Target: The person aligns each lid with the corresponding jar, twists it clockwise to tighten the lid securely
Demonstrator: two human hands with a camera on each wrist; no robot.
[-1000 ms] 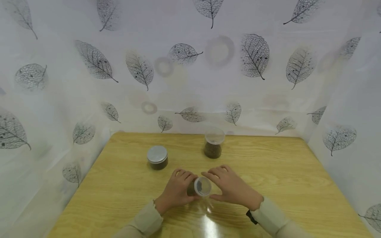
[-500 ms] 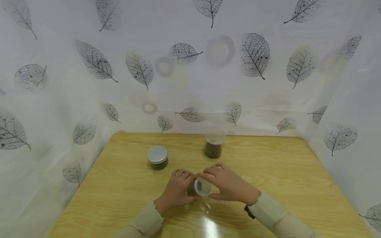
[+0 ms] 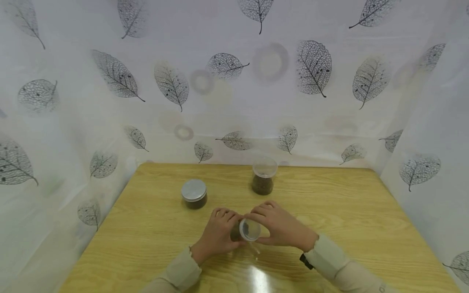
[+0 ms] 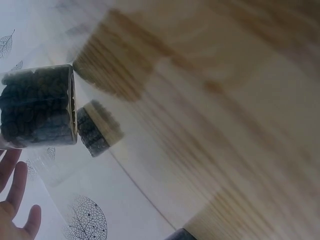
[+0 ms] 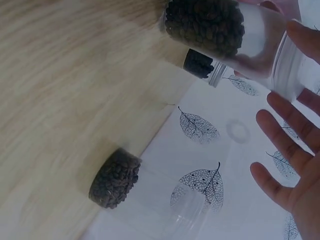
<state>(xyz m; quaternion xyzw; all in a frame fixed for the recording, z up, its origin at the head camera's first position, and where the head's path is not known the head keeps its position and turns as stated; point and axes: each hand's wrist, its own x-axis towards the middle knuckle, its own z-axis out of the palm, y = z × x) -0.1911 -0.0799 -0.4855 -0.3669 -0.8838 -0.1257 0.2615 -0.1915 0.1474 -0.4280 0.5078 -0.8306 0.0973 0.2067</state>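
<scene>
A clear plastic jar (image 5: 205, 25), partly filled with dark beans or seeds, stands at the front middle of the table between both hands. My left hand (image 3: 218, 232) grips its body from the left, the fingers behind it and the thumb in front. At the jar's clear lid (image 3: 250, 230), my right hand (image 3: 282, 226) has its thumb and forefinger on opposite sides of the rim. The other right fingers (image 5: 280, 130) are spread apart from the jar. In the left wrist view, dark contents fill the visible lower part of the jar.
A short jar with a silver lid (image 3: 193, 190) and dark contents stands behind the left hand. Farther back is a clear-topped jar (image 3: 262, 184), also partly filled with dark pieces. A leaf-patterned curtain (image 3: 271, 101) encloses the wooden table (image 3: 340, 203) at the back and sides.
My right hand has moved left and closed in from beside the jar until thumb and forefinger bracket its lid. The left hand and the other jars stay put.
</scene>
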